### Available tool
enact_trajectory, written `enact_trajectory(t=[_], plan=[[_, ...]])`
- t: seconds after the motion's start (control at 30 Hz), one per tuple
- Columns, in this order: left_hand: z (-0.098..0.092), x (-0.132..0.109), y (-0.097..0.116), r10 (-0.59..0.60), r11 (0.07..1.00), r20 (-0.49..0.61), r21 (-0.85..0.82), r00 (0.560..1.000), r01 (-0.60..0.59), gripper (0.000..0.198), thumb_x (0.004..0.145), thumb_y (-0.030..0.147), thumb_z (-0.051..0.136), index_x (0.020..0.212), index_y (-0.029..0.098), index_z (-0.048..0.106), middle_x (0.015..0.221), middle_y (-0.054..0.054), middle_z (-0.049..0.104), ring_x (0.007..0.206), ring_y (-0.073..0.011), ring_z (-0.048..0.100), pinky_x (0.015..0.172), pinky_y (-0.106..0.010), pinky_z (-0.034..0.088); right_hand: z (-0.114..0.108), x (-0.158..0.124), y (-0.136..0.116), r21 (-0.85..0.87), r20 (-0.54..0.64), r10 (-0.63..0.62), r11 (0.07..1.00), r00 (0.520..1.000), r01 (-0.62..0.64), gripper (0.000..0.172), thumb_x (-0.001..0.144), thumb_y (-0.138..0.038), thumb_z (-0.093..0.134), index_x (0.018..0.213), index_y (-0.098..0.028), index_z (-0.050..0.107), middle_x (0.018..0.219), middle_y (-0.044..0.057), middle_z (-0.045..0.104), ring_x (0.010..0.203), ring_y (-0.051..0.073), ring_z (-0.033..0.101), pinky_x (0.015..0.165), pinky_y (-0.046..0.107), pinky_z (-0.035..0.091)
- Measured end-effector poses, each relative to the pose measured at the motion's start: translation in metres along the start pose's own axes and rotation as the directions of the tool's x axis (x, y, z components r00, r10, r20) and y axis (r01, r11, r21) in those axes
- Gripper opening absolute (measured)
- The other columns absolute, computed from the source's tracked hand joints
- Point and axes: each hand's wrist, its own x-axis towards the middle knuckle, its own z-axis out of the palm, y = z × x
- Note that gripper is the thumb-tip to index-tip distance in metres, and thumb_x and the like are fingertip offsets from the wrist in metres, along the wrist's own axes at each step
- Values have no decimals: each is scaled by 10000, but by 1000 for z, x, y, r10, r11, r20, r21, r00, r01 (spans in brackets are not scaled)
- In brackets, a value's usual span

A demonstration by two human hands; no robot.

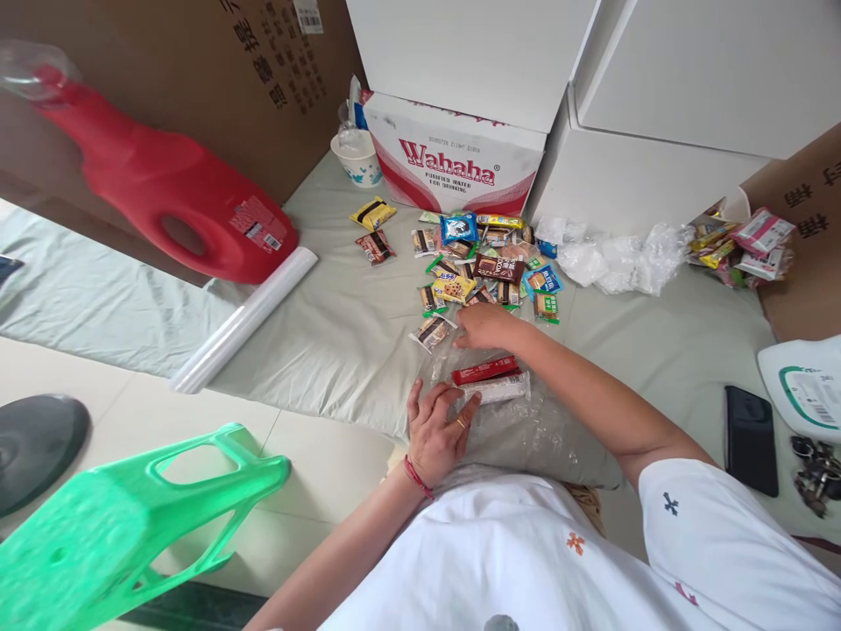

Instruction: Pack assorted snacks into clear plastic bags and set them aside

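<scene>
My left hand (439, 431) rests on a clear plastic bag (545, 429), its fingers stretched out, one fingertip at the end of a white wrapped bar (503, 387). Just behind that bar lies a red wrapped bar (484, 370), on the same film. My right hand (487, 326) reaches in at the near edge of a heap of small wrapped snacks (499, 267). Its fingers are curled together and point down toward the film; whatever they pinch cannot be made out. Left of its fingertips is a biscuit packet (434, 332) in clear wrapping.
A Wahaha water carton (453, 158) and a paper cup (358, 159) stand behind the heap. Crumpled clear plastic (624, 258) lies to the right. A red jug (190, 193), a white roll (246, 320) and a green stool (137, 508) are leftward; a phone (751, 440) lies right.
</scene>
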Motion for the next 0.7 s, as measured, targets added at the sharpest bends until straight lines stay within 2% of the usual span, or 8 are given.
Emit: enact_trajectory(t=[0.1, 0.2, 0.3, 0.4, 0.47, 0.57, 0.63, 0.7], plan=[[1, 0, 0, 1, 1000, -5, 7, 1000, -1, 519, 886, 135, 636, 1357, 352, 655, 1107, -66, 696, 1224, -257, 576, 1215, -574, 261, -7, -1, 3, 135, 83, -157, 980, 984, 145, 126, 890, -285, 712, 871, -162, 728, 916, 70, 762, 857, 203, 681, 705, 262, 430], [1, 1, 0, -2, 1000, -22, 15, 1000, 2, 497, 881, 118, 635, 1323, 342, 681, 1098, -70, 693, 1193, -254, 577, 1194, -557, 286, -12, -9, 9, 250, -71, -293, 920, 953, 302, 118, 923, -233, 670, 858, -142, 707, 913, 54, 733, 847, 167, 635, 740, 247, 413], [0, 1, 2, -3, 1000, -34, 31, 999, 4, 459, 874, 118, 641, 1275, 330, 712, 1050, -70, 688, 1138, -250, 576, 1150, -523, 325, -12, -25, 8, 281, -236, -303, 888, 923, 364, 132, 964, -224, 628, 875, -138, 674, 856, 35, 694, 791, 147, 588, 718, 241, 388], [1, 2, 3, 1, 998, -46, 66, 999, 3, 410, 865, 129, 658, 1220, 316, 742, 974, -70, 682, 1053, -248, 565, 1055, -471, 375, -4, -52, -4, 264, -342, -290, 883, 894, 388, 135, 989, -237, 615, 884, -159, 649, 809, 11, 669, 744, 138, 574, 678, 242, 354], [1, 2, 4, -1, 997, -53, 77, 999, 6, 364, 866, 143, 666, 1172, 319, 759, 955, -67, 688, 1017, -246, 560, 986, -440, 391, 11, -74, -16, 221, -404, -298, 886, 865, 408, 145, 1007, -258, 600, 897, -172, 639, 850, 18, 679, 765, 140, 597, 676, 245, 356], [-3, -4, 1, -29, 998, -50, 60, 998, 32, 234, 867, 163, 674, 1033, 291, 777, 1010, -71, 715, 1032, -254, 572, 948, -432, 398, 48, -104, -30, 101, -437, -352, 895, 828, 434, 177, 1045, -273, 531, 934, -182, 633, 903, 40, 693, 797, 150, 625, 674, 257, 376], [-12, -13, -3, -33, 999, -50, 37, 998, 35, 201, 865, 153, 672, 1001, 268, 765, 1050, -76, 726, 1066, -265, 584, 954, -439, 405, 76, -117, -36, 14, -410, -364, 914, 836, 405, 171, 1047, -241, 509, 942, -183, 631, 864, 38, 681, 760, 155, 619, 644, 266, 374], [-26, -23, -9, -37, 999, -54, 6, 998, 38, 257, 867, 124, 649, 1053, 269, 751, 1045, -73, 726, 1066, -263, 600, 953, -441, 413, 100, -124, -40, -39, -371, -350, 932, 860, 362, 151, 1030, -196, 515, 931, -182, 628, 830, 31, 662, 723, 157, 607, 614, 270, 371]])
